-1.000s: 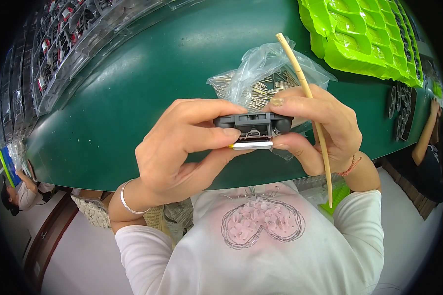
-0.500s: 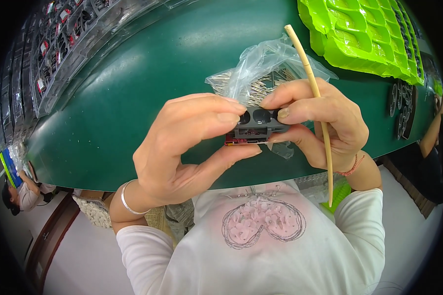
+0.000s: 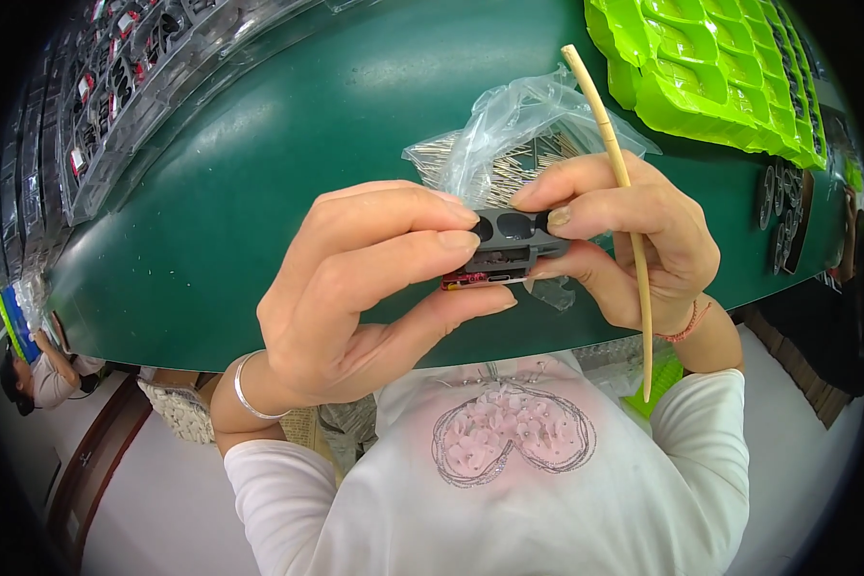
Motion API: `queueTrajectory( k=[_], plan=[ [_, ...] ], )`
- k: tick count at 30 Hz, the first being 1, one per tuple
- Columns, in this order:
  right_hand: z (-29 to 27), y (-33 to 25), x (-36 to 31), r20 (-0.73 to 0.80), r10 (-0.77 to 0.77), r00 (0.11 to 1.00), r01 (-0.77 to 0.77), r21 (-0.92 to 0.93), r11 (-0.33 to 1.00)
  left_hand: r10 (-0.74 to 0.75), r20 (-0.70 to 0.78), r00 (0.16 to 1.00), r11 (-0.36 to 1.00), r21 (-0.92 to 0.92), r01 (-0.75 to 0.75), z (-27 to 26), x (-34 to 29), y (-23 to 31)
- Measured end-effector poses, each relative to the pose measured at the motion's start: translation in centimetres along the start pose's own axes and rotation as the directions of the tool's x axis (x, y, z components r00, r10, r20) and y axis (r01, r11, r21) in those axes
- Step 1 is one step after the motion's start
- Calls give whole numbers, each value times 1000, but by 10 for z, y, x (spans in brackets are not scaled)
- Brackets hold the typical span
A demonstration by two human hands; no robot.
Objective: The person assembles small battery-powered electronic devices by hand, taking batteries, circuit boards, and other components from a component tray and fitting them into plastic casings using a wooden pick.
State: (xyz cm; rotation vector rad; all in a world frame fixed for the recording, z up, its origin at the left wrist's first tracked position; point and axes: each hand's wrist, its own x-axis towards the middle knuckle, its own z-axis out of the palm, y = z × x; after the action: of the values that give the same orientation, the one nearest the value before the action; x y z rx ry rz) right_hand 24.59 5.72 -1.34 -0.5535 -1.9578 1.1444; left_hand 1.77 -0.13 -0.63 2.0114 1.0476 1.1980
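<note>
Both hands grip a small dark grey plastic housing (image 3: 497,257) with black oval pads on its upper face. A red circuit board (image 3: 464,279) shows along its lower side. My left hand (image 3: 346,288) pinches the left end, fingers on top and thumb beneath. At the right end, my right hand (image 3: 634,240) presses with fingertips above and thumb below. A thin, slightly bent wooden stick (image 3: 634,235) is tucked between the right hand's fingers and stands across it. Just beyond the hands lies a clear plastic bag (image 3: 490,130) with many thin metal pins (image 3: 514,178).
Bright green moulded trays (image 3: 701,86) sit at the far right of the green table (image 3: 259,192). Beside them lie several dark oval parts (image 3: 787,211). Clear trays (image 3: 154,125) of dark and red parts are stacked at the far left. Another person (image 3: 48,374) is at the left edge.
The housing has tilted slightly and moved a little to the right between my fingers. Both hands keep their grip, and the stick has shifted slightly with the right hand.
</note>
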Motion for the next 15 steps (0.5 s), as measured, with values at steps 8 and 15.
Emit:
queueTrajectory(
  k=[8, 15],
  plan=[
    [2, 1, -2, -3, 13, 1000, -13, 31, 999, 2, 28, 1000, 999, 33, -3, -4, -1, 1],
    [2, 5, -3, -3, -11, 1000, 11, 44, 999, -10, 7, 1000, 999, 42, 10, -2, 0, -1]
  ],
)
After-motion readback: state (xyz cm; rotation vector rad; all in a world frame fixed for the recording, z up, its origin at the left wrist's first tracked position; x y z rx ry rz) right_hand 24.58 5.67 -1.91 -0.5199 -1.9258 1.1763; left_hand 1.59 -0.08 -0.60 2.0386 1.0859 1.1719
